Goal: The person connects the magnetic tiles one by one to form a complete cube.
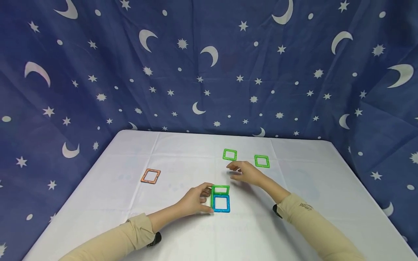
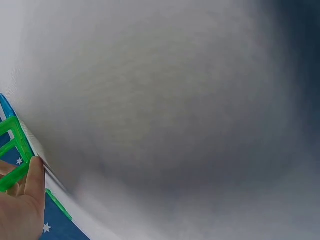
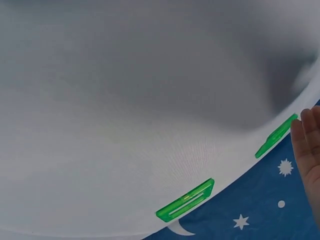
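In the head view my left hand [image 1: 192, 200] grips the left side of a small joined group of magnetic tiles. The group has a green tile [image 1: 221, 190] at the back, a blue square tile [image 1: 221, 210] in front, and a green tile [image 1: 212, 198] seen nearly edge-on at the left. In the left wrist view the left hand's fingers [image 2: 35, 180] press on a green frame. My right hand [image 1: 249, 173] is above the table, holding nothing, its fingers loosely bent. It is nearest a green square tile [image 1: 230, 159] lying behind its fingertips.
Another green square tile [image 1: 262, 166] lies at the back right. An orange square tile [image 1: 150, 182] lies flat at the left. A white cloth [image 1: 183, 232] covers the table, and a blue curtain [image 1: 209, 72] with moons and stars hangs behind it.
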The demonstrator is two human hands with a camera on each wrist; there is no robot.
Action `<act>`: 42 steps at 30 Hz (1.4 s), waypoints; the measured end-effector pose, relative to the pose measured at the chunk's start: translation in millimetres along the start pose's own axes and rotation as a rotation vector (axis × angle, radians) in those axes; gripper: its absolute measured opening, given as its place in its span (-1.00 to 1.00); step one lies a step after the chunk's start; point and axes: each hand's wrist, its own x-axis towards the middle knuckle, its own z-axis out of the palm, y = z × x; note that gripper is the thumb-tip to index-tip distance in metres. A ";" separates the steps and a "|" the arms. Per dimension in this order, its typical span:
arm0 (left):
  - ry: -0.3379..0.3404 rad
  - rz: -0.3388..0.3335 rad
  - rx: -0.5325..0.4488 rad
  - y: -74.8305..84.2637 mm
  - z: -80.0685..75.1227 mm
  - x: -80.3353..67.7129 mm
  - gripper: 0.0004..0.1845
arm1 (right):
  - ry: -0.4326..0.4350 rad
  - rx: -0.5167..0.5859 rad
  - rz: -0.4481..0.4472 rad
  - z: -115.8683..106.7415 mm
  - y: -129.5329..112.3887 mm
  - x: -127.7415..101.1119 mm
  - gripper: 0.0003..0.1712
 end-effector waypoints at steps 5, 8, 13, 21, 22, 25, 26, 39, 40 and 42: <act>0.006 0.002 -0.004 -1.0 2.4 -0.4 -0.19 | 0.025 -0.034 0.024 0.5 6.2 8.1 -0.57; 0.012 0.007 0.002 -1.2 3.0 -0.7 -0.20 | 0.055 -0.042 0.021 1.6 10.6 13.5 -0.54; 0.013 -0.003 0.012 -0.7 3.6 -1.6 -0.19 | 0.095 -0.072 0.044 5.4 18.3 23.0 -0.45; 0.021 0.009 0.014 0.9 7.5 -0.7 -0.20 | 0.141 -0.134 0.150 0.8 30.9 37.7 -0.39; 0.025 0.009 0.014 1.2 7.9 -0.5 -0.20 | 0.146 -0.133 0.167 0.0 32.5 39.8 -0.38; 0.035 0.009 0.014 1.1 8.1 0.1 -0.20 | 0.154 -0.117 0.208 -1.7 36.6 46.5 -0.35; 0.039 0.009 0.015 0.9 7.8 0.1 -0.20 | 0.154 -0.106 0.218 -1.7 37.9 49.0 -0.34; 0.027 0.002 -0.002 2.7 4.2 -2.0 -0.18 | 0.043 -0.033 0.367 -1.1 41.5 67.6 -0.17; 0.027 0.002 -0.003 2.8 4.5 -2.4 -0.19 | 0.035 -0.023 0.372 -1.0 41.4 67.7 -0.18; 0.028 0.000 -0.004 2.8 5.8 -3.3 -0.19 | 0.021 -0.020 0.371 -0.6 41.6 67.3 -0.18</act>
